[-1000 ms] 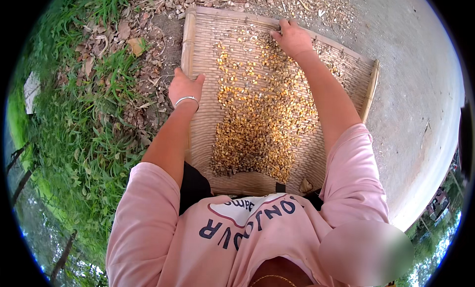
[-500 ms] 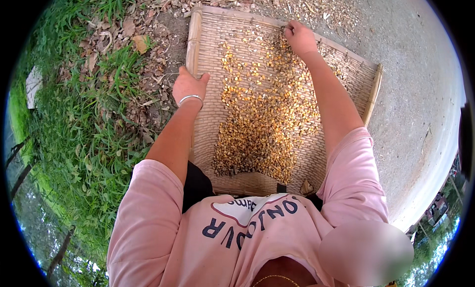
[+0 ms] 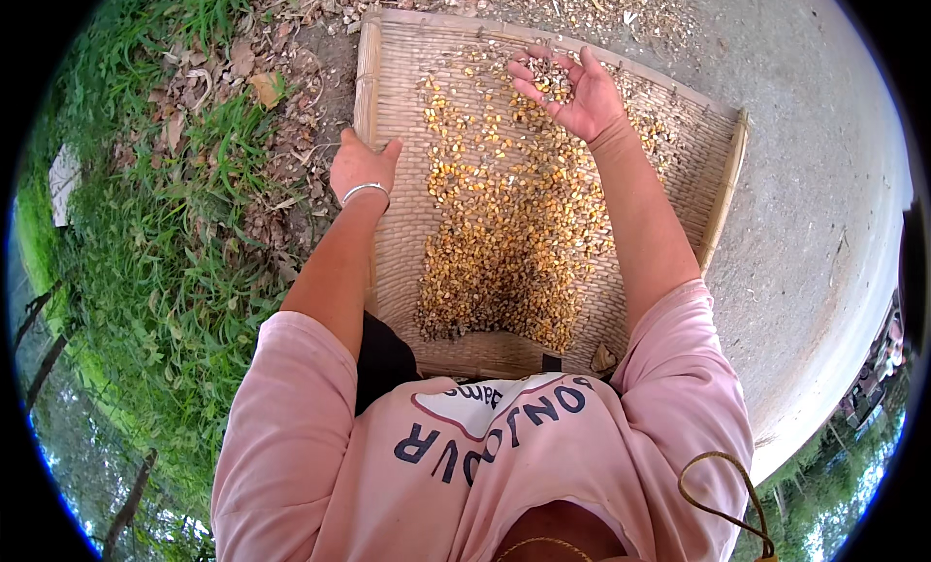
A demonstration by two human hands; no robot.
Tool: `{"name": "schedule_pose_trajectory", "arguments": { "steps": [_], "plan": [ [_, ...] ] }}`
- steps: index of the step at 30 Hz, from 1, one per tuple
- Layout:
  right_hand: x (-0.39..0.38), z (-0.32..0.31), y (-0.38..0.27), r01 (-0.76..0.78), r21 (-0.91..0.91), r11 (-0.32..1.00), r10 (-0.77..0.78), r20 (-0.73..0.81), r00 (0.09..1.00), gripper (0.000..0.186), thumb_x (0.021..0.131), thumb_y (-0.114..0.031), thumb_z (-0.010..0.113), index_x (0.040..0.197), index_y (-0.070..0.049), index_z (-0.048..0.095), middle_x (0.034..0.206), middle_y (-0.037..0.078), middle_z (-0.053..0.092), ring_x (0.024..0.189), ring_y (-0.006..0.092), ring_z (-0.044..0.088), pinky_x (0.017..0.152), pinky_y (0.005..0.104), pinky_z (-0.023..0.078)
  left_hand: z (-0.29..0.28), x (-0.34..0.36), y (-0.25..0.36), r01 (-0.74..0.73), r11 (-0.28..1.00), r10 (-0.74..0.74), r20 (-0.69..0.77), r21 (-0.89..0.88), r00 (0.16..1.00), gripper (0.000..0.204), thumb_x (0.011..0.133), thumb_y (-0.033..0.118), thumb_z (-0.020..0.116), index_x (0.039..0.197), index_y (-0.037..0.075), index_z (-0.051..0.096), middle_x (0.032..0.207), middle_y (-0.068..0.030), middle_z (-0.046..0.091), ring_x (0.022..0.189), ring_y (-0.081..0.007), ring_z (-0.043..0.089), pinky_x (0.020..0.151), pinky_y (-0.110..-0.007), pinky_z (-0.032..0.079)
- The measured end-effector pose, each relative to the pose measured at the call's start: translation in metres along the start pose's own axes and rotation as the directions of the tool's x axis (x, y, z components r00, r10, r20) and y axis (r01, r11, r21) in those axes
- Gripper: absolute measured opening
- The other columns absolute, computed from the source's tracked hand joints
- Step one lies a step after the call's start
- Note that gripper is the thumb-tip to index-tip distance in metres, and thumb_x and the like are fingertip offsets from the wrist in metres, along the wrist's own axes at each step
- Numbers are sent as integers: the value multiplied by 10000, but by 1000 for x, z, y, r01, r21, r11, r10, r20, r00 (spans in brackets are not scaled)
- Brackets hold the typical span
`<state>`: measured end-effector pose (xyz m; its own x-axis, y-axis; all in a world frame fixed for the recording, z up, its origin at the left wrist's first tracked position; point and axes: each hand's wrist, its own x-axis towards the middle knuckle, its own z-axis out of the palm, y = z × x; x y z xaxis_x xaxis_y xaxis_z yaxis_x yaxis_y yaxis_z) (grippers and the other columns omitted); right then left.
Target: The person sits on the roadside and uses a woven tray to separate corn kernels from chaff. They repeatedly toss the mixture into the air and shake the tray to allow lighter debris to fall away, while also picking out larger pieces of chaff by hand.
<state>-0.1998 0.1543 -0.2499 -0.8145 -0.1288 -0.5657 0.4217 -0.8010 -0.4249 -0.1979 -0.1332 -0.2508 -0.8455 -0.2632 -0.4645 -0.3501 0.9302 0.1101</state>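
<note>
A large woven winnowing tray [image 3: 402, 106] with a pale wooden rim lies tilted before me. Yellow corn kernels [image 3: 485, 271], mixed with darker bits, are heaped thickest at its near end and thin out toward the far side. My left hand [image 3: 363, 166], with a silver bangle at the wrist, grips the tray's left rim, thumb on the inside and the other fingers hidden outside it. Over the far part of the tray my right hand [image 3: 582, 96] is turned palm up, fingers spread. Pale bits [image 3: 548, 75] show among its fingers; I cannot tell whether they rest on the hand.
Grass [image 3: 184, 261] and dry leaves [image 3: 247, 58] border the tray's left. Grey concrete [image 3: 795, 223] runs along the right, with scattered chaff [image 3: 630, 14] beyond the far rim. The near edge of the tray rests close against my body. A dry leaf [image 3: 602, 356] sits in its near right corner.
My right hand has turned over from a closed fist at the far rim to an opened palm, slightly nearer and left. The left hand keeps its grip on the rim.
</note>
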Motion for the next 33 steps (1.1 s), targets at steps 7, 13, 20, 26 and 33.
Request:
{"name": "schedule_pose_trajectory", "arguments": {
  "steps": [7, 13, 20, 26, 33],
  "plan": [
    [-3, -1, 10, 53, -216, 975, -66, -57, 996, 447, 1026, -282, 331, 1226, 77, 505, 1292, 205, 512, 1196, 348, 535, 1044, 476, 403, -1, 2, -4, 10, 1000, -9, 21, -27, 1000, 736, 718, 460, 760, 1193, -45, 511, 1043, -240, 658, 977, -365, 647, 856, -430, 517],
    [0, -12, 17, 44, 21, 999, -45, 15, 999, 325, 980, -179, 439, 1178, 52, 553, 1284, 137, 518, 1217, 349, 526, 1046, 523, 366, -3, 1, -2, 19, 999, -17, 32, -44, 999, 746, 726, 447, 755, 1226, -43, 499, 1075, -242, 648, 1001, -367, 637, 878, -432, 508],
    [-8, -3, 19, 43, -112, 993, -55, -106, 993, 317, 993, -163, 391, 1194, 27, 546, 1237, 136, 549, 1217, 320, 537, 1046, 485, 358, -5, 0, -1, 24, 998, -22, 40, -57, 999, 691, 726, 442, 759, 1171, -28, 518, 1054, -239, 653, 993, -368, 640, 866, -438, 511],
    [-6, -1, 19, 77, -168, 983, -92, -85, 992, 330, 1005, -167, 362, 1199, 43, 527, 1217, 176, 568, 1220, 343, 535, 952, 392, 448, -4, 1, -1, 21, 998, -20, 33, -52, 999, 689, 734, 443, 757, 1170, -33, 514, 1046, -242, 656, 981, -367, 645, 859, -433, 516],
    [-1, -1, 24, 259, -129, 957, -274, -113, 955, 345, 1020, -187, 324, 1181, 65, 497, 1182, 200, 561, 1198, 369, 539, 1006, 399, 445, -2, 1, -1, 15, 999, -14, 32, -38, 999, 589, 768, 402, 749, 1109, -12, 506, 1024, -229, 662, 957, -360, 655, 832, -434, 529]
  ]
}}
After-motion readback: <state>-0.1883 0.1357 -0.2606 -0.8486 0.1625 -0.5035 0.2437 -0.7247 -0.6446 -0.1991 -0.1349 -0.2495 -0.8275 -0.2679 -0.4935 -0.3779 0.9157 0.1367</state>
